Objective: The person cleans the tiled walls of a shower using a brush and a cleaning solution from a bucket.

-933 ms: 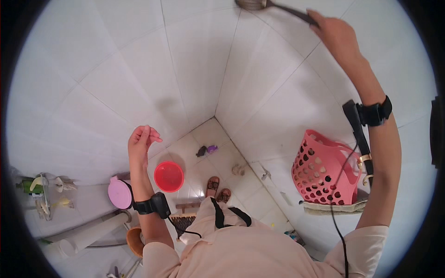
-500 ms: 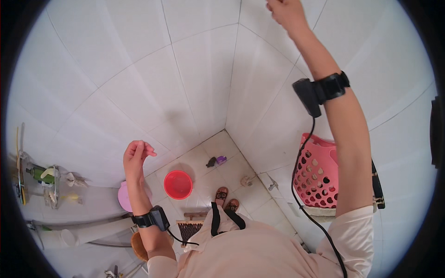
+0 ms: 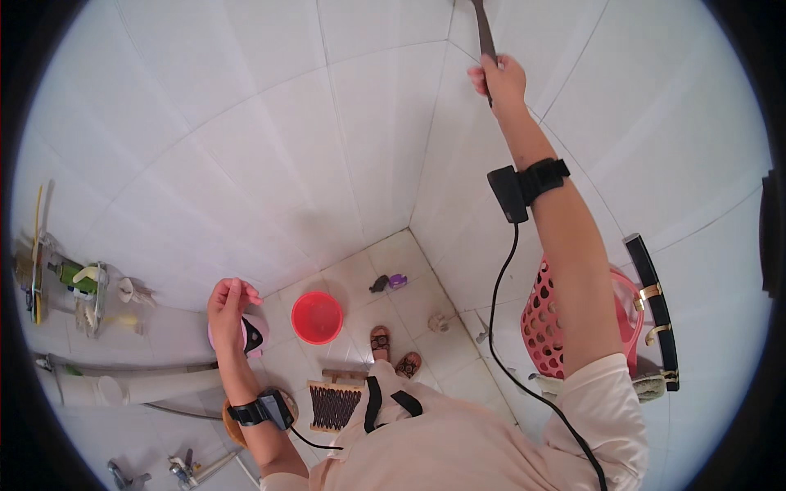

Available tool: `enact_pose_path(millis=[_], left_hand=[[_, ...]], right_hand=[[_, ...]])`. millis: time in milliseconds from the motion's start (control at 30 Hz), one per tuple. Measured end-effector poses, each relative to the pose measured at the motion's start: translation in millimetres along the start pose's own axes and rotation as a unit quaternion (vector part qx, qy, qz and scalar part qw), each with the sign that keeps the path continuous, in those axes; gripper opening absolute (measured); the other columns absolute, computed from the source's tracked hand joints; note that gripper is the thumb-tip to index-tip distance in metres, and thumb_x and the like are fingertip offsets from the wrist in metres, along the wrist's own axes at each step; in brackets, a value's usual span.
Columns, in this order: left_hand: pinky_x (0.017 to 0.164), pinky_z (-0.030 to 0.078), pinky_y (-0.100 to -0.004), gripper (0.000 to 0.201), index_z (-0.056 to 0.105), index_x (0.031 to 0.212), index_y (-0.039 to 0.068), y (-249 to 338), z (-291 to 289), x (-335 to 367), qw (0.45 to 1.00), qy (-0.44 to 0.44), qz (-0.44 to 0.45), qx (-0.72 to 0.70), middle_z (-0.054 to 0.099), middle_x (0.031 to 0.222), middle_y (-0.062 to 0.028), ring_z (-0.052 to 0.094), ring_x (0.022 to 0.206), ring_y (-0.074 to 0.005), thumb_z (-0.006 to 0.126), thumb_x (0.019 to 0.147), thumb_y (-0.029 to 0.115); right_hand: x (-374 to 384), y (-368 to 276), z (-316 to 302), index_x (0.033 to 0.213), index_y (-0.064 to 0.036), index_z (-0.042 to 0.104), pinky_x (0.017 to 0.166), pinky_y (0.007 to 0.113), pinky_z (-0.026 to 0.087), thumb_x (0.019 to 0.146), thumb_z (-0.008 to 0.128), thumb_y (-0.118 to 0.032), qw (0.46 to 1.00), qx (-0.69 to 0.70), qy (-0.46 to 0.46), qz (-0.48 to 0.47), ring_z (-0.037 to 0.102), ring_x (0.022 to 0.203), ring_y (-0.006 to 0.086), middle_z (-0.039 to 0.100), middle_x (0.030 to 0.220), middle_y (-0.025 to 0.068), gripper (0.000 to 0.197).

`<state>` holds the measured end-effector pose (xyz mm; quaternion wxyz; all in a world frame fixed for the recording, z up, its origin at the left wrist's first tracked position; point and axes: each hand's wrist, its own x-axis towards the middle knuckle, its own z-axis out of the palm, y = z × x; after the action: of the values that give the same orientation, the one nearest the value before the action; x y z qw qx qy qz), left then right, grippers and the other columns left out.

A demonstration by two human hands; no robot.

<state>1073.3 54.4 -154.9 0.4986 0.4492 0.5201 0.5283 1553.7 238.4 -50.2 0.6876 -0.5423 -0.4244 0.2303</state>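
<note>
My right hand [image 3: 501, 82] is raised near the top of the view, with its fingers wrapped round a long dark brown handle [image 3: 485, 34]. The far end of the handle runs out of the picture at the top. White tiled walls meet in a corner just beyond it. My left hand [image 3: 229, 304] hovers at the lower left with fingers loosely curled in, and nothing shows in its grasp. Below that hand, a pink container [image 3: 254, 334] with something black in it is partly hidden. A red bucket [image 3: 317, 317] stands on the floor to its right.
At the right wall a pink perforated basket [image 3: 540, 323] hangs beside a black hook rail [image 3: 655, 311]. A low stool [image 3: 334, 406] stands near my feet. Small purple and black items [image 3: 396, 281] lie by the corner. A toiletry shelf [image 3: 92, 299] and taps [image 3: 184, 468] are at left.
My right hand has come lower in the view, and the brown handle in it now shows. My left hand sits slightly lower, still curled. The whole view has shifted a little.
</note>
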Motion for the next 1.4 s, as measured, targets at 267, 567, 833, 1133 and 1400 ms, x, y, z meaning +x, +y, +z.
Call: enact_pose_path(millis=[267,567,833,1133,1400], left_hand=[[0.061,0.049,-0.0286,0.018,0.053,0.082,0.001,-32,34,54,0.998,-0.059,-0.029,-0.022,0.058,0.073,-0.008,0.056,0.064,-0.0159,0.05,0.089,0.017],[0.057,0.051,-0.0308,0.015,0.053,0.081,-0.002,-135,113,164,0.976,-0.185,-0.085,-0.082,0.058,0.07,-0.0104,0.058,0.06,-0.0188,0.049,0.087,0.011],[0.056,0.051,-0.029,0.014,0.052,0.084,-0.004,-231,158,206,0.9,-0.354,-0.236,-0.093,0.058,0.07,-0.012,0.058,0.059,-0.0194,0.049,0.087,0.009],[0.059,0.051,-0.0306,0.016,0.053,0.082,-0.002,-271,175,215,0.86,-0.403,-0.312,-0.024,0.059,0.071,-0.0113,0.059,0.062,-0.0196,0.051,0.087,0.013],[0.057,0.05,-0.0281,0.016,0.052,0.082,-0.002,-288,154,227,0.871,-0.345,-0.349,0.025,0.058,0.07,-0.0104,0.059,0.059,-0.018,0.051,0.087,0.013]], right_hand=[[-47,167,-57,0.059,-0.0016,0.052,0.047,0.034,0.036,0.081,0.055,-0.032,0.934,-0.348,0.033,-0.074,0.048,0.047,0.0184,0.051,0.051,0.0078,0.038],[-181,335,-67,0.064,-0.0005,0.059,0.053,0.039,0.042,0.08,0.055,-0.033,0.839,-0.474,-0.119,0.238,0.056,0.054,0.0283,0.057,0.058,0.0153,0.037],[-181,298,-19,0.077,-0.0005,0.058,0.047,0.032,0.038,0.085,0.053,-0.027,0.917,-0.37,0.018,0.147,0.048,0.047,0.0188,0.051,0.054,0.0084,0.028],[-192,386,-32,0.074,-0.0006,0.057,0.055,0.035,0.042,0.086,0.047,-0.032,0.865,-0.451,-0.044,0.213,0.056,0.059,0.0261,0.056,0.06,0.0135,0.035],[-235,419,-19,0.072,-0.0015,0.053,0.055,0.044,0.041,0.085,0.05,-0.034,0.811,-0.512,-0.024,0.282,0.055,0.061,0.0353,0.056,0.064,0.0167,0.035]])
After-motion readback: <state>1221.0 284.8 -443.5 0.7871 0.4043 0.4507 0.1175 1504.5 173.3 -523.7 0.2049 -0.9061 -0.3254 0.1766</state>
